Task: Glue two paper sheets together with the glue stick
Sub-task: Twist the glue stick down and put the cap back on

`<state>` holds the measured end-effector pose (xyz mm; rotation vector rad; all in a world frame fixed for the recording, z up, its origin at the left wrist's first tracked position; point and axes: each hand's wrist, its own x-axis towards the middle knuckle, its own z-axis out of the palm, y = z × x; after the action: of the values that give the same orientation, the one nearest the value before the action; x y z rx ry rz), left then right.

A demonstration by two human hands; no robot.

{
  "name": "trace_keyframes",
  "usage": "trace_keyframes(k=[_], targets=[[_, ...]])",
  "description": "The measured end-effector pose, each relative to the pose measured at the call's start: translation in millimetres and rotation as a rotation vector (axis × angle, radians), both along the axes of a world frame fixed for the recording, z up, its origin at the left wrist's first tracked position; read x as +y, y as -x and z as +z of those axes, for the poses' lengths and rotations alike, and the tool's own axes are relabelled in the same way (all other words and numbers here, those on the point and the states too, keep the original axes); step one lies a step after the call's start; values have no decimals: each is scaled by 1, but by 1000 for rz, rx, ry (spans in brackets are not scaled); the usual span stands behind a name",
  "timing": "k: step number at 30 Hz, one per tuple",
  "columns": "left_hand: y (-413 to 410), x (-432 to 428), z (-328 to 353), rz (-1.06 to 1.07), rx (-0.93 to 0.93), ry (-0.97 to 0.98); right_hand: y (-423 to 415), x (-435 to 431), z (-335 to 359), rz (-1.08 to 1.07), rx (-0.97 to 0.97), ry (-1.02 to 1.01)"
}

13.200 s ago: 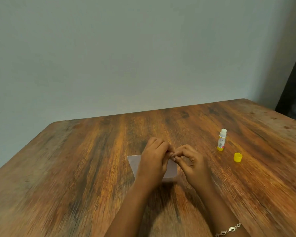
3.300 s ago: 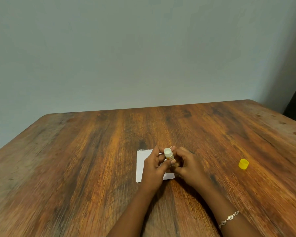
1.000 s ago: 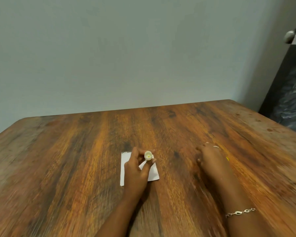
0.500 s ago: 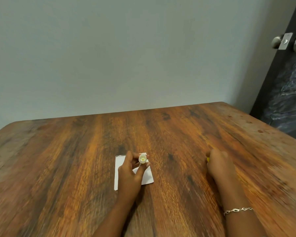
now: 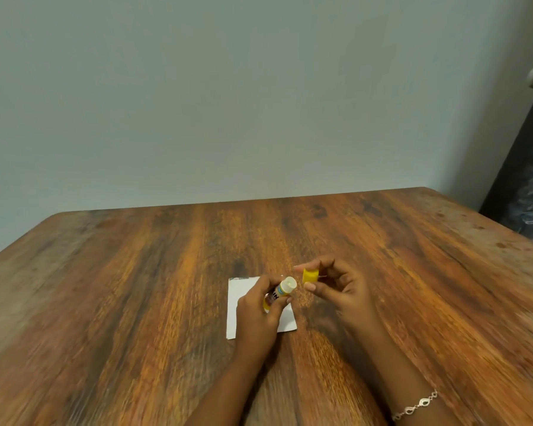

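Head view: holds one glue stick [image 5: 282, 291] in the curled left hand [image 5: 259, 315], bare tip tilted toward the right hand [image 5: 340, 292]; pinches one yellow cap [image 5: 310, 275] between thumb and forefinger just beside that tip, probably for recapping. Shows one white paper rectangle [image 5: 242, 289] (two stacked sheets? cannot tell) under the left hand, mid-table [image 5: 136, 302], nearer the near edge.

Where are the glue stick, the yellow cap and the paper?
glue stick [image 5: 283, 290], head view, white barrel near the tip
yellow cap [image 5: 310, 275], head view, its side wall
paper [image 5: 243, 289], head view, bare far-left corner
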<state>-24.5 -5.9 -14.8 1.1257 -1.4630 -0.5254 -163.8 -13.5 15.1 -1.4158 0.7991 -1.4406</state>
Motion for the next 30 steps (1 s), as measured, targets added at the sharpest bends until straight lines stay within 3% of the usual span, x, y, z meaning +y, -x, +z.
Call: trace_keyframes(k=[13,22,30], targets=[[0,0,0,41,-83,4,3,2,-1,-102,312,108],[1,0,0,3,-66,25,3,4,4,-172,539,318],[1,1,0,-8,-131,51,3,2,3,-287,799,316]])
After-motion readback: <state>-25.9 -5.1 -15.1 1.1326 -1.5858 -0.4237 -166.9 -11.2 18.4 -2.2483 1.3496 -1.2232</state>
